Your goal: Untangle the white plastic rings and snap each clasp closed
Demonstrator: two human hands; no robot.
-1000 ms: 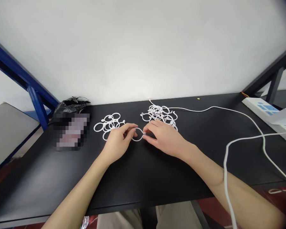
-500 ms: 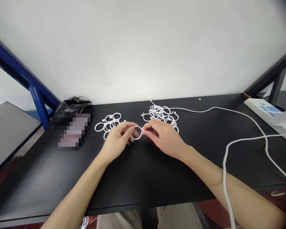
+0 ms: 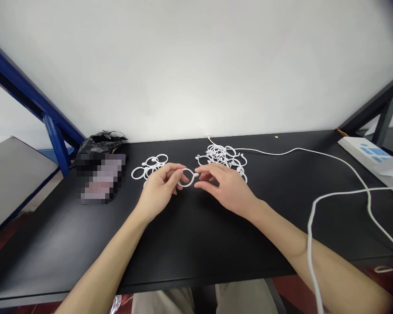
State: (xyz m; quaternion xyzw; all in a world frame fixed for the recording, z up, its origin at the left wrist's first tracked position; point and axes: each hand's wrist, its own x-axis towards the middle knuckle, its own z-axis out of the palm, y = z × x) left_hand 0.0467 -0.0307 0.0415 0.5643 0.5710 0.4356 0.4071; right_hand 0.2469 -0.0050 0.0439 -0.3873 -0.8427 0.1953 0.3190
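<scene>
A white plastic ring (image 3: 187, 179) hangs just above the black table (image 3: 190, 235) between my two hands. My left hand (image 3: 159, 190) pinches its left side with thumb and fingers. My right hand (image 3: 227, 187) has its fingers spread beside the ring's right end, thumb and forefinger apart, touching or nearly touching the clasp. A flat group of white rings (image 3: 149, 168) lies behind my left hand. A tangled heap of white rings (image 3: 224, 158) lies behind my right hand.
A black plastic bag (image 3: 100, 144) with a blurred patch sits at the left. A white cable (image 3: 314, 205) runs across the right side toward a white power strip (image 3: 368, 157). Blue frame bars (image 3: 52, 135) stand at the left, dark ones at the right.
The ring has been lifted slightly off the table. My right fingers have gone from a pinch on the ring's clasp to a spread pose beside it; my left hand keeps hold.
</scene>
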